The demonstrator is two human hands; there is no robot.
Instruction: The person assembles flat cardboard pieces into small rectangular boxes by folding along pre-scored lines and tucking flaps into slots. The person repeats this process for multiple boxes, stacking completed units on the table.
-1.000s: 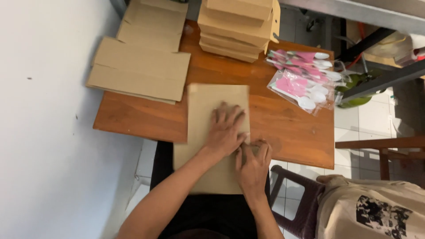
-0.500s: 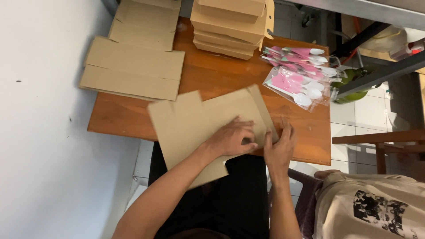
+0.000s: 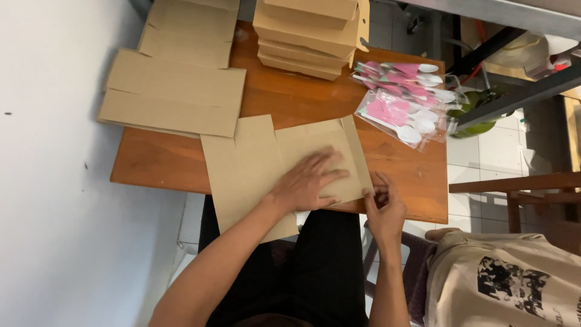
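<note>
Left hand (image 3: 311,181) presses flat on the unfolded cardboard box blank (image 3: 266,163) at the table's (image 3: 417,181) six o'clock edge, right hand (image 3: 382,206) pinching its three o'clock flap; no panel stands folded, while finished boxes (image 3: 308,33) sit stacked at twelve.

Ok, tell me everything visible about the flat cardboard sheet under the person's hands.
The cardboard sheet is plain brown, an unfolded box blank with creases and flap panels. It lies flat and skewed on the wooden table, its near corner hanging over the table edge above the lap. The left hand presses flat on its middle; the right hand pinches its narrow right-hand flap at the near corner.
</note>
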